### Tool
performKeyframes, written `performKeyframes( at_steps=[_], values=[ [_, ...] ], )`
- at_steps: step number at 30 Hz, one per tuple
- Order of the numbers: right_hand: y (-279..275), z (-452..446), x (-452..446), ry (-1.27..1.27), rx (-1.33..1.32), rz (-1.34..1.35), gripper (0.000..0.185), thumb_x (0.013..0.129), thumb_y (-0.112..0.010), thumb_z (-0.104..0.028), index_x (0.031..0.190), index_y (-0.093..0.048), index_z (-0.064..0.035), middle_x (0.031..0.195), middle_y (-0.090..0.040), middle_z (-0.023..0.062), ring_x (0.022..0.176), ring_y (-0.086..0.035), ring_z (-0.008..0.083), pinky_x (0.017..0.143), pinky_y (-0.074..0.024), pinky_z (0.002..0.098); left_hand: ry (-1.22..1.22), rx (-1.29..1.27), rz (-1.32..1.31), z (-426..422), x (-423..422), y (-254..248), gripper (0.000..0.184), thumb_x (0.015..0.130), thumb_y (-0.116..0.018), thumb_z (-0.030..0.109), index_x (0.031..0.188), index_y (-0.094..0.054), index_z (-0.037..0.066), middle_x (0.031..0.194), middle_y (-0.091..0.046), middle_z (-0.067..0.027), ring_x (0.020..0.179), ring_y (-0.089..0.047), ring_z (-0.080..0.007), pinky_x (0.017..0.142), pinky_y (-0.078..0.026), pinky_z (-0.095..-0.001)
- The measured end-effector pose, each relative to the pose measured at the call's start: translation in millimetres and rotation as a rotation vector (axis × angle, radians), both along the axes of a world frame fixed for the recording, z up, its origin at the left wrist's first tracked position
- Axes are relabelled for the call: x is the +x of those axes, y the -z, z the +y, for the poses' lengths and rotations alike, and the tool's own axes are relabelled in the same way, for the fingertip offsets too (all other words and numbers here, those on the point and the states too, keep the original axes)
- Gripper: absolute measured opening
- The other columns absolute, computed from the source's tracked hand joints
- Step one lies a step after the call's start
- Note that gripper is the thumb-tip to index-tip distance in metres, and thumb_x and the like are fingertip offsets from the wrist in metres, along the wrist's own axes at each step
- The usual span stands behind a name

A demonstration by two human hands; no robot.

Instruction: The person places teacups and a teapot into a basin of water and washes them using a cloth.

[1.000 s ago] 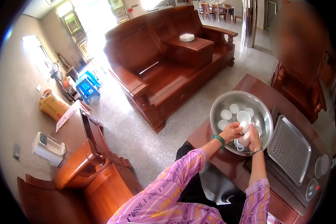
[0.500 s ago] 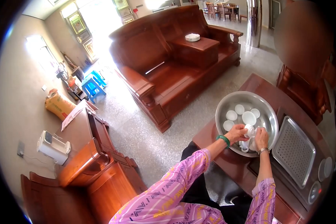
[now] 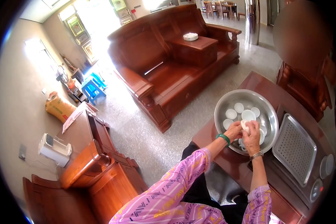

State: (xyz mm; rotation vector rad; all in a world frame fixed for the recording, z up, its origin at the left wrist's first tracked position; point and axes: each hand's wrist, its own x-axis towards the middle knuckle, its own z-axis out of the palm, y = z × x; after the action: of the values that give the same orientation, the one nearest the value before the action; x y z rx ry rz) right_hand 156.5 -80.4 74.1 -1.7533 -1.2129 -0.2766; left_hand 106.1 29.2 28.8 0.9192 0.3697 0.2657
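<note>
A wide steel basin (image 3: 221,112) stands on the dark red table (image 3: 252,84), with several small white cups (image 3: 231,114) and a larger white bowl (image 3: 248,115) inside. Over its near part, my left hand (image 3: 234,131) and my right hand (image 3: 252,136) meet around a small white object (image 3: 245,126). The fingers of both hands are closed on it; whether it is a cup, a cloth or both cannot be made out. Under my hands, a white piece with a handle (image 3: 242,145) is partly hidden.
Right of the basin lies a perforated steel tray (image 3: 295,149), with round white lids (image 3: 326,165) beyond it. A wooden sofa (image 3: 168,74) stands ahead, a wooden chair (image 3: 304,87) at the right. Blue stools (image 3: 93,87) and a wooden cabinet (image 3: 82,127) are at the left.
My right hand has moved left and up, against my left hand, and now covers much of the white object. Half a second ago the hands were slightly apart, with a white cup visible between them.
</note>
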Motion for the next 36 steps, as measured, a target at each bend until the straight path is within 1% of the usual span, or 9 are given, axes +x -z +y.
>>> performKeyframes(
  at_steps=[5,7,13,17,19,23,29,33,36],
  values=[
    [45,0,56,0.177,-0.073,0.38,0.019,0.076,-0.055,-0.011,0.091,-0.063,-0.0008,0.089,-0.057,0.0173,0.083,-0.056,0.0313,0.075,-0.044,0.0379,0.141,0.048,0.013,1,-5,4,0.017,0.088,-0.052,0.024,0.092,-0.052,0.007,0.089,-0.055,-0.0034,0.079,-0.058,-0.0144,0.072,-0.052,-0.0327],
    [38,-7,62,0.141,-0.251,0.294,0.019,0.076,-0.056,-0.01,0.09,-0.063,-0.0002,0.087,-0.058,0.0176,0.081,-0.057,0.0304,0.072,-0.0446,0.0377,0.177,0.056,0.001,3,-1,3,0.017,0.088,-0.053,0.024,0.09,-0.053,0.007,0.087,-0.055,-0.0028,0.079,-0.057,-0.0132,0.071,-0.052,-0.0322],
    [-2,-6,17,-0.002,-0.02,-0.029,0.011,0.072,-0.056,-0.007,0.079,-0.062,0.0002,0.079,-0.057,0.0165,0.076,-0.055,0.0339,0.069,-0.0444,0.0385,0.152,0.172,0.002,-1,-3,7,0.017,0.087,-0.053,0.02,0.094,-0.055,0.004,0.089,-0.056,-0.0035,0.082,-0.057,-0.0131,0.075,-0.053,-0.0316],
    [42,-19,66,0.162,-0.248,0.066,0.009,0.071,-0.056,-0.008,0.073,-0.061,-0.0004,0.076,-0.057,0.0185,0.076,-0.056,0.0343,0.068,-0.044,0.0399,0.133,-0.051,-0.1,0,-5,1,0.02,0.087,-0.054,0.022,0.096,-0.055,0.004,0.095,-0.057,-0.006,0.086,-0.059,-0.018,0.078,-0.052,-0.0332],
    [53,-28,67,0.182,-0.594,0.129,0.011,0.07,-0.056,-0.009,0.074,-0.061,0.0002,0.074,-0.056,0.0203,0.079,-0.056,0.0359,0.07,-0.0444,0.0419,0.063,-0.053,-0.071,2,-1,4,0.021,0.088,-0.054,0.024,0.095,-0.056,0.004,0.094,-0.058,-0.0059,0.085,-0.059,-0.0188,0.077,-0.052,-0.0326],
    [53,-34,53,0.156,-0.663,0.027,0.017,0.067,-0.056,-0.009,0.079,-0.061,0.0013,0.079,-0.057,0.0253,0.086,-0.054,0.04,0.075,-0.0446,0.0444,0.045,0.145,0.065,2,2,7,0.024,0.088,-0.054,0.029,0.097,-0.057,0.006,0.093,-0.059,-0.0055,0.083,-0.06,-0.0167,0.076,-0.05,-0.0313],
    [33,-24,49,0.238,-0.188,0.285,0.024,0.069,-0.058,-0.01,0.09,-0.061,0.0,0.081,-0.061,0.0191,0.078,-0.059,0.0347,0.073,-0.045,0.0408,-0.036,0.043,0.076,4,7,12,0.025,0.087,-0.055,0.024,0.099,-0.056,0.003,0.091,-0.06,-0.0067,0.08,-0.059,-0.0162,0.067,-0.054,-0.0326],
    [-21,0,0,-0.021,0.051,0.02,0.027,0.075,-0.056,-0.008,0.1,-0.058,0.0017,0.094,-0.055,0.0176,0.091,-0.053,0.0319,0.08,-0.0423,0.0374,-0.069,0.258,0.059,4,15,26,0.017,0.083,-0.053,0.013,0.098,-0.058,0.007,0.087,-0.059,-0.0023,0.078,-0.055,-0.0126,0.061,-0.048,-0.0269],
    [-3,17,14,0.09,-0.146,-0.28,0.011,0.075,-0.05,-0.013,0.075,-0.059,-0.0057,0.08,-0.054,0.0149,0.08,-0.052,0.0307,0.074,-0.0414,0.0412,-0.061,0.367,-0.06,0,4,14,0.018,0.079,-0.058,0.012,0.095,-0.061,0.005,0.09,-0.06,-0.0019,0.079,-0.054,-0.0098,0.067,-0.046,-0.0262]
  ],
)
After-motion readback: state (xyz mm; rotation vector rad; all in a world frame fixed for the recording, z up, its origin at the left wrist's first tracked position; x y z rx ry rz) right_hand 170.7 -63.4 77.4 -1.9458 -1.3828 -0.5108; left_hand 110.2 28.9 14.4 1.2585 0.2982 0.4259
